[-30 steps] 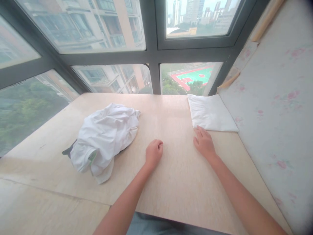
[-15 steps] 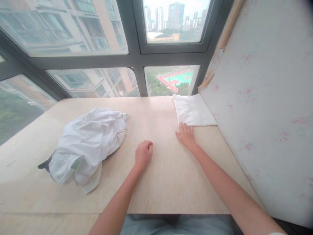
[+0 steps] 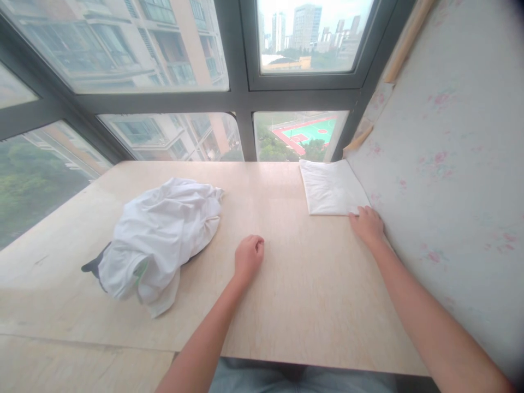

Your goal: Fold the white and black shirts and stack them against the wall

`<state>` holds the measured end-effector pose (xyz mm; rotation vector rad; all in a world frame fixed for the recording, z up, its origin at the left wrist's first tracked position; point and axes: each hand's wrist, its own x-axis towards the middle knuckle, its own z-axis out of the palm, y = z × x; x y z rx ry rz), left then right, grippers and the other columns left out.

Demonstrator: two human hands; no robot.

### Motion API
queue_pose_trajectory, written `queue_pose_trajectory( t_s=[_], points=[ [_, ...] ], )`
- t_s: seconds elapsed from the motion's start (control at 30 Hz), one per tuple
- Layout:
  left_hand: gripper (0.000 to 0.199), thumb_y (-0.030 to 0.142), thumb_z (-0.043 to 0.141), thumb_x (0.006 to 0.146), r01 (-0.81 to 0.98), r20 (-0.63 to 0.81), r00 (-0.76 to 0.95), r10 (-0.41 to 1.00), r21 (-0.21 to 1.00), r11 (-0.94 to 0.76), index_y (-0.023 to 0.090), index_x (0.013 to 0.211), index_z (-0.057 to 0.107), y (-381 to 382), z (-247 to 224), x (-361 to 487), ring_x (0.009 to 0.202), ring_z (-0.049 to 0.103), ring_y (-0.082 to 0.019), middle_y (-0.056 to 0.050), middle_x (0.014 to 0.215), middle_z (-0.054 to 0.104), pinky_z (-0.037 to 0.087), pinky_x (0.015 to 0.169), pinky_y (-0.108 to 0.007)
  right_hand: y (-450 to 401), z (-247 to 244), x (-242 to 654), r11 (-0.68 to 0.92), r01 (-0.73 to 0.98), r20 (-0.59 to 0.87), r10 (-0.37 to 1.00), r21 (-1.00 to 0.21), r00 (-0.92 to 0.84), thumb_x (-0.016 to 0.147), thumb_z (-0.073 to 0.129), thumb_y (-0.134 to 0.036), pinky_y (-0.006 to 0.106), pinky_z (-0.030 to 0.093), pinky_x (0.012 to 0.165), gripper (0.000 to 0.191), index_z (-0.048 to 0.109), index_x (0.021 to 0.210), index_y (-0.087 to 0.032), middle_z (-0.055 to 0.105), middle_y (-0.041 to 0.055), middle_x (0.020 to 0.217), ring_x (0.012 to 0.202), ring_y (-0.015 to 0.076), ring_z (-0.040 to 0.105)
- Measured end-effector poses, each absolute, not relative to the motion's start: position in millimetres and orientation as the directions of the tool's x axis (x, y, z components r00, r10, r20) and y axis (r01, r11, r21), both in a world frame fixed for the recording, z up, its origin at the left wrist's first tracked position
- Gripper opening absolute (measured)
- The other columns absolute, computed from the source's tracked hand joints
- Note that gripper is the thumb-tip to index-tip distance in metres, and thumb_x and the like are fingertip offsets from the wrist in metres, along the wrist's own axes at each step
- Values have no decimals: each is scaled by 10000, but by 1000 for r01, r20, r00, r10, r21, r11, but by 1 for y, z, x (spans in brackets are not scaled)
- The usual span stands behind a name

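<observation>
A folded white garment (image 3: 333,188) lies flat against the wall at the back right. At its near right corner, my right hand (image 3: 368,225) rests with the thumb and fingers apart, fingertips touching the edge. My left hand (image 3: 249,255) sits on the wooden tabletop (image 3: 282,305), loosely curled into a fist with nothing visible in it. To its left, apart from it, is a crumpled white garment (image 3: 167,229) in a loose heap. A bit of green shows in its fold, and dark fabric (image 3: 93,266) sticks out at the left.
Dark-framed windows (image 3: 241,101) rise along the table's back and left sides. A flowered papered wall (image 3: 462,180) borders the right side. Near the front left, a seam (image 3: 102,345) crosses the wood. My legs (image 3: 295,379) are at the front edge.
My right hand has slid right along the folded garment's near edge, from its left corner to its right one. My left hand stays curled. The view has turned slightly left.
</observation>
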<state>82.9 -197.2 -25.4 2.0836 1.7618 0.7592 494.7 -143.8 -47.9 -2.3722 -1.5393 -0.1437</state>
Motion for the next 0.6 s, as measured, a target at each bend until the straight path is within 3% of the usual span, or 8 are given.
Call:
queue_pose_trajectory(
  t_s=[0.1, 0.2, 0.3, 0.4, 0.5, 0.6],
  points=[
    [181, 141, 485, 881, 815, 193, 109, 975, 545, -199, 199, 860, 655, -197, -25, 84, 840, 606, -178, -38, 891, 692, 413, 742, -283, -141, -48, 490, -352, 922, 294, 875, -160, 385, 951, 386, -418, 528, 362, 1026, 495, 621, 1259, -109, 560, 199, 1356, 1248, 353, 482],
    [183, 138, 484, 880, 820, 190, 114, 975, 536, -201, 199, 855, 655, -197, -25, 84, 840, 601, -179, -41, 881, 685, 411, 738, -284, -122, -43, 455, -204, 968, 382, 891, -144, 245, 967, 380, -406, 514, 318, 1076, 513, 560, 1344, -109, 455, 199, 1478, 1350, 341, 397],
    [186, 134, 478, 879, 821, 189, 121, 974, 533, -205, 198, 859, 652, -197, -24, 83, 842, 599, -179, -42, 876, 681, 415, 744, -285, -107, -40, 404, -50, 989, 323, 942, -137, 92, 976, 391, -413, 521, 313, 1086, 525, 519, 1389, -117, 393, 201, 1530, 1393, 340, 356],
    [190, 125, 472, 872, 816, 187, 123, 975, 540, -206, 200, 863, 646, -198, -25, 83, 846, 599, -178, -42, 881, 679, 418, 750, -283, -110, -44, 359, 76, 988, 242, 969, -131, -43, 965, 427, -400, 543, 308, 1096, 482, 559, 1344, -134, 463, 183, 1486, 1371, 345, 392],
    [192, 123, 464, 871, 813, 176, 123, 977, 546, -201, 204, 860, 639, -198, -26, 83, 855, 599, -177, -40, 882, 677, 418, 755, -284, -114, -49, 346, 214, 952, 277, 949, -220, -150, 972, 410, -383, 459, 384, 1068, 462, 562, 1338, -145, 586, 156, 1362, 1270, 291, 507],
    [187, 128, 461, 871, 817, 157, 124, 980, 545, -190, 209, 852, 629, -197, -26, 84, 859, 599, -176, -32, 870, 671, 415, 755, -285, -90, -48, 370, 264, 899, 370, 920, -350, -126, 990, 348, -363, 391, 428, 1050, 468, 556, 1344, -138, 625, 137, 1310, 1205, 245, 565]
  ],
)
